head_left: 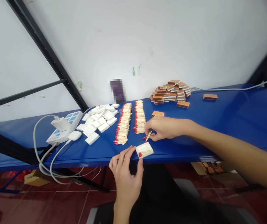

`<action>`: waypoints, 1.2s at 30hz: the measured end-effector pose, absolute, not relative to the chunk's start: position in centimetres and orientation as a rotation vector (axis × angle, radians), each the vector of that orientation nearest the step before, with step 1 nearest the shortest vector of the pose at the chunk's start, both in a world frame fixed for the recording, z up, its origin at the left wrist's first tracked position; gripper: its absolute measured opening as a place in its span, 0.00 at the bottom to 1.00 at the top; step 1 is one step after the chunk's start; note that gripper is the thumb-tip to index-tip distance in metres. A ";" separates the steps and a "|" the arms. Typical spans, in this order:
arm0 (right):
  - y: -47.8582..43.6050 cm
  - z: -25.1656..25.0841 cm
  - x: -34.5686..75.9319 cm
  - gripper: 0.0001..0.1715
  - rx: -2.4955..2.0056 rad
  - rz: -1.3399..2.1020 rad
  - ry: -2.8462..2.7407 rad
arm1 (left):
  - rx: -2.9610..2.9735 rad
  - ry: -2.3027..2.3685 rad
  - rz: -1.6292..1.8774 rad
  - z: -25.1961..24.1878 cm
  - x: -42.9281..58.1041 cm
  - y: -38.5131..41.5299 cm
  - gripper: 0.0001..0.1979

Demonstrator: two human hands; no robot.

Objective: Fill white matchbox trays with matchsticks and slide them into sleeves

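Note:
At the shelf's front edge, my left hand [126, 174] is closed on a small white matchbox tray [148, 146], thumb on the near side and fingers at the left end. Some red-tipped matches [145, 153] lie along the tray's near side. Just above it, my right hand [162, 127] pinches a few matches [148, 136], heads pointing down. More red heads show on the shelf beside those fingertips. Two long rows of matches, a left row [124, 123] and a right row [139, 116], run away from me. Behind my right hand lies an orange matchbox sleeve [158, 114].
White trays [100, 117] are heaped at left, beside a power strip [65, 127] with a charger and cables. Brown matchboxes [170, 92] are piled against the wall, one [210, 97] apart at right. A pixelated dark object [118, 91] leans on the wall.

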State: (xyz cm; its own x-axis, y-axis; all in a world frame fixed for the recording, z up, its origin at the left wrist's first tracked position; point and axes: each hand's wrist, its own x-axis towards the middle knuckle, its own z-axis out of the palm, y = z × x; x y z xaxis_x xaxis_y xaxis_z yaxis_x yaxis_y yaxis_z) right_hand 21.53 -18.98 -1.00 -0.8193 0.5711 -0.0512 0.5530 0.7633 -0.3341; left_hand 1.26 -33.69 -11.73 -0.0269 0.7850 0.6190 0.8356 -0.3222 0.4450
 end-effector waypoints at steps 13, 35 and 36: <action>-19.0 -1.2 21.3 0.14 -0.811 0.463 -2.878 | -2.145 -1.786 -1.301 -11.7 1.3 -33.6 0.15; -20.6 -1.4 20.4 0.10 -0.442 0.890 -2.690 | -2.159 -1.772 -1.307 -11.6 1.4 -33.6 0.15; -20.7 -1.5 20.3 0.10 -0.417 0.905 -2.697 | -2.159 -1.774 -1.307 -11.6 1.4 -33.6 0.15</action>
